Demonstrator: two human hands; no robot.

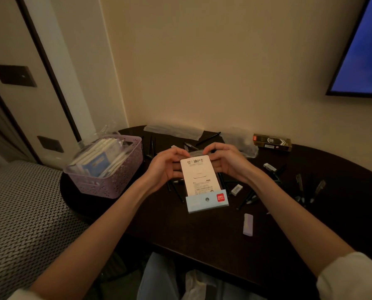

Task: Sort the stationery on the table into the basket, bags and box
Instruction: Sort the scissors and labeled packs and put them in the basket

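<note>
The dark surface (202,239) runs from the wall corner toward me, rounded at its left end, and on that left end, against the edge, stands my lilac basket (107,169), packed with white and blue packets on end. Along the far edge by the wall lie two clear bags, one flat bag (172,131) near the far left corner and a crumpled bag (242,140) to its right, with the brown and gold box (272,142) further right along the same edge. Over the middle of the surface I hold the packet (199,180) of stationery, a white printed card in a clear sleeve with a pale blue band and a red label at its near end. That near end points toward me and seems to rest low over the surface, while the far end lies between my two hands. My left hand (166,167) has its grip curled round the packet's far left corner, and my right hand (228,162) has its grip curled round the far right corner, fingertips of both pinching the clear top of the sleeve. Black pens (249,197) lie scattered under and around the packet, more toward the right edge, where a few clear-capped pens (318,188) lie apart. A lilac eraser (248,224) lies nearer the front edge, right of the packet, and two white erasers lie beyond it, one eraser (237,189) just beside the packet's blue band and another eraser (269,167) past my right wrist.
</note>
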